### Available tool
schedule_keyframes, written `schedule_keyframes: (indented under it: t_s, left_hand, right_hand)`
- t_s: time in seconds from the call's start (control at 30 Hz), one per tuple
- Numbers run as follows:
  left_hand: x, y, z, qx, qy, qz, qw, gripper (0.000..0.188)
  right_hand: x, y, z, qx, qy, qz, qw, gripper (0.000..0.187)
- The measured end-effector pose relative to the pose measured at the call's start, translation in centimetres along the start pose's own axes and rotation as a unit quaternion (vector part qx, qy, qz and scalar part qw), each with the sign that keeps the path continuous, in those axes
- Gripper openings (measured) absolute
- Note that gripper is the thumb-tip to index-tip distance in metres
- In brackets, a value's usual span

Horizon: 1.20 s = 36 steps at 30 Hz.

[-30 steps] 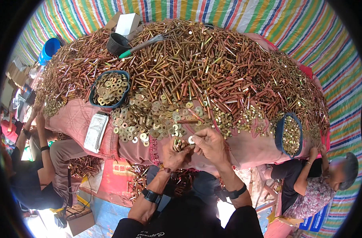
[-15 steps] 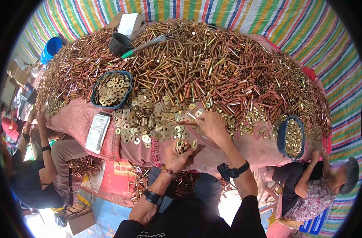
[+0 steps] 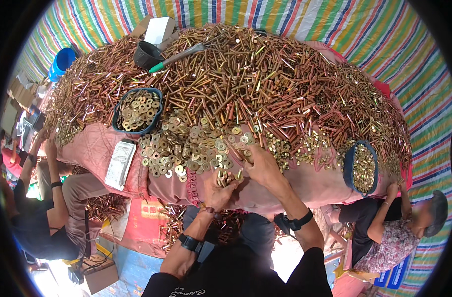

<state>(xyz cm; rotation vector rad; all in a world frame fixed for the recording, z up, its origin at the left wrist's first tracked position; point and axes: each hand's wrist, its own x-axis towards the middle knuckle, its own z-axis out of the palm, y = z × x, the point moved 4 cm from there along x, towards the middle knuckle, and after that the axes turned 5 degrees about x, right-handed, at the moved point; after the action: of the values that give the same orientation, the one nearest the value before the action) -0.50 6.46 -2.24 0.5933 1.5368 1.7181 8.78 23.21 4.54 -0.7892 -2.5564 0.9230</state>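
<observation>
My left hand [image 3: 219, 197] is closed around a bundle of several brass-coloured bolts [image 3: 222, 178], their ends poking out above the fingers. Just up and to the right, my right hand [image 3: 263, 171] pinches a copper-coloured bolt [image 3: 234, 151] that slants up to the left; its far end lies over the washers. Flat round washers [image 3: 186, 148] are heaped on the pink cloth [image 3: 305, 183] in front of both hands. To the right of my right hand lie small brass nuts [image 3: 279, 149]. Behind these rises a wide mound of long copper-coloured bolts [image 3: 265, 74].
A dark blue tub [image 3: 118, 115] holds washers; another tub [image 3: 348, 171] at right holds nuts. A silver packet [image 3: 120, 164] lies left. A green-handled tool [image 3: 174, 58] and black scoop [image 3: 148, 55] rest on the mound. Co-workers sit at left [image 3: 40, 213] and right [image 3: 389, 230].
My right hand has shifted slightly down, and its bolt has tilted from nearly level to a slant. The lighter rod by its fingertips no longer shows there. The left hand keeps its bundle.
</observation>
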Motion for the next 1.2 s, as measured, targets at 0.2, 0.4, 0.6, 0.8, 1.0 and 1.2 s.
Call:
schedule_keyframes:
  t_s: [0.2,0.4,0.6,0.8,1.0,1.2]
  left_hand:
    - [0.3,-0.2,0.0,0.028,0.002,0.044,0.999,0.029]
    - [0.1,0.3,0.0,0.030,0.002,0.027,0.999,0.030]
    - [0.3,-0.2,0.3,-0.008,-0.003,0.043,0.999,0.019]
    - [0.4,-0.2,0.1,0.104,0.003,0.113,0.988,0.017]
    - [-0.1,0.4,-0.1,0.174,-0.010,0.118,0.978,0.023]
    - [-0.7,1.4,0.3,0.053,-0.039,0.123,0.990,0.024]
  right_hand:
    - [-2.2,-0.9,-2.2,0.425,0.098,0.069,0.897,0.078]
    - [-3.0,-4.0,-2.1,0.465,0.085,-0.011,0.881,0.081]
    - [-3.6,-5.8,-2.6,0.284,0.098,-0.065,0.952,0.071]
    - [-3.3,-6.0,-2.8,0.338,0.094,-0.001,0.936,0.064]
    - [-4.4,-7.2,-3.6,0.220,0.108,-0.100,0.964,0.057]
    - [-5.6,-7.2,-2.3,0.008,0.094,-0.179,0.979,0.040]
